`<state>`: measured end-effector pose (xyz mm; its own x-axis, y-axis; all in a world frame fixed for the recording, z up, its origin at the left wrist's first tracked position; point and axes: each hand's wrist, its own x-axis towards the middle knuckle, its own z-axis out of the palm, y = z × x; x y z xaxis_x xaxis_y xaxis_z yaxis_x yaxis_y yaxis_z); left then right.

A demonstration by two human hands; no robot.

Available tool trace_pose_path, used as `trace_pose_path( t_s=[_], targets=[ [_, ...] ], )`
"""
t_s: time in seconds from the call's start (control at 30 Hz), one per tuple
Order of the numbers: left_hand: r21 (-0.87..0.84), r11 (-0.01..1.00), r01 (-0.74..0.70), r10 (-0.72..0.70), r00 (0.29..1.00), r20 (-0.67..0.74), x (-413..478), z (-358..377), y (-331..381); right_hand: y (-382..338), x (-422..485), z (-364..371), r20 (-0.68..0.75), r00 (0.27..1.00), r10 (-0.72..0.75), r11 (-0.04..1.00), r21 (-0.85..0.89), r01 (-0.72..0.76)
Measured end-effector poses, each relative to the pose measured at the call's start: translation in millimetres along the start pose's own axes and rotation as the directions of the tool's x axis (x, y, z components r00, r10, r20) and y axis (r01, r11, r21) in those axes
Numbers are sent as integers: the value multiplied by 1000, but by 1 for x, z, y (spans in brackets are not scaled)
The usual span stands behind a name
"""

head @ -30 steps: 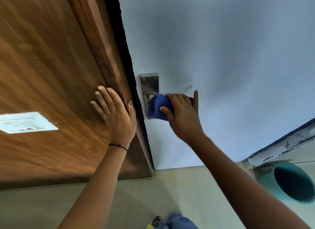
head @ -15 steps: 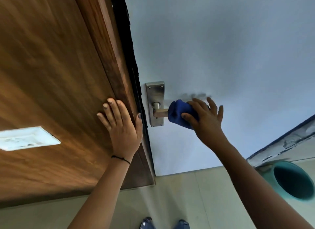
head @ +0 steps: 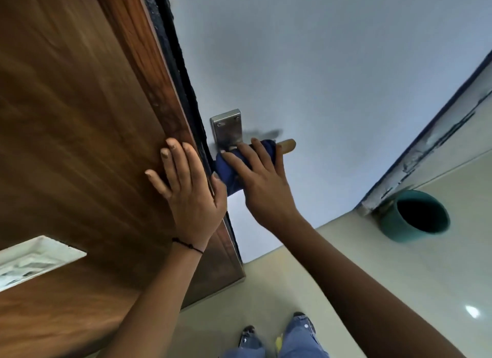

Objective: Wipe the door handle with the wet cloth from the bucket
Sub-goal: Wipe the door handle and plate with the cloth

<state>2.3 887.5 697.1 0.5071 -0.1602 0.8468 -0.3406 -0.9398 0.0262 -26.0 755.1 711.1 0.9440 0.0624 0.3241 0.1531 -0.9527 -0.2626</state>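
Note:
A metal door handle (head: pixel 288 145) juts from a steel backplate (head: pixel 226 129) on the pale door. Only the lever's brass-toned tip shows. My right hand (head: pixel 262 187) is closed over a blue cloth (head: pixel 226 172) wrapped around the lever close to the backplate. Most of the lever is hidden under cloth and fingers. My left hand (head: pixel 186 189) lies flat, fingers spread, on the brown wooden panel (head: pixel 80 118) beside the door edge. It holds nothing. A teal bucket (head: pixel 415 216) stands on the floor at the right, by the wall's foot.
A white switch plate (head: pixel 32 260) is set in the wooden panel at lower left. A dark rubber seal (head: pixel 181 64) runs between panel and door. My feet (head: pixel 279 336) in jeans stand on the cream tiled floor below.
My right hand slid the blue cloth along the lever: at the backplate, then out toward the tip, now back near the plate, baring the tip. The view shifted; my left hand stays on the wood.

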Motion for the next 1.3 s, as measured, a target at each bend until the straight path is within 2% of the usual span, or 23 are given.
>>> trace_pose_path(
  t_s=[0.07, 0.2, 0.33, 0.4, 0.53, 0.73, 0.83, 0.97, 1.1, 1.2, 1.3],
  targets=[
    [-20, 999, -29, 28, 999, -20, 8, -4, -2, 19, 1, 1, -35, 999, 23, 999, 45, -21],
    [97, 987, -125, 127, 992, -15, 7, -4, -12, 52, 4, 1, -142, 955, 260, 942, 253, -219],
    [169, 976, -138, 141, 990, -6, 7, 0, -12, 50, 8, 5, -191, 911, 366, 884, 378, -276],
    [180, 974, -136, 140, 990, -13, 7, 1, -11, 25, 9, 12, -220, 907, 360, 889, 374, -262],
    [185, 973, -141, 148, 989, -27, 6, 1, -13, -22, 2, 27, -141, 943, 303, 894, 386, -229],
    [157, 976, -150, 153, 988, -3, 5, 0, -13, 27, 6, 25, -168, 972, 165, 960, 253, -120],
    [160, 976, -151, 152, 988, 3, 6, 0, -14, 48, 7, 23, -177, 963, 205, 943, 300, -145],
    [187, 966, -180, 180, 984, 20, 2, 0, -16, 62, 8, 20, -179, 922, 343, 844, 489, -219],
    [191, 964, -185, 183, 983, 29, -3, 3, -16, 27, 9, 27, -285, 866, 410, 845, 476, -243],
    [194, 960, -199, 193, 980, 53, -7, 4, -15, -18, 5, 37, -246, 932, 268, 920, 351, -172],
    [192, 960, -203, 198, 979, 46, -7, 3, -16, -22, 2, 39, -215, 967, 138, 971, 221, -89]
  ],
)
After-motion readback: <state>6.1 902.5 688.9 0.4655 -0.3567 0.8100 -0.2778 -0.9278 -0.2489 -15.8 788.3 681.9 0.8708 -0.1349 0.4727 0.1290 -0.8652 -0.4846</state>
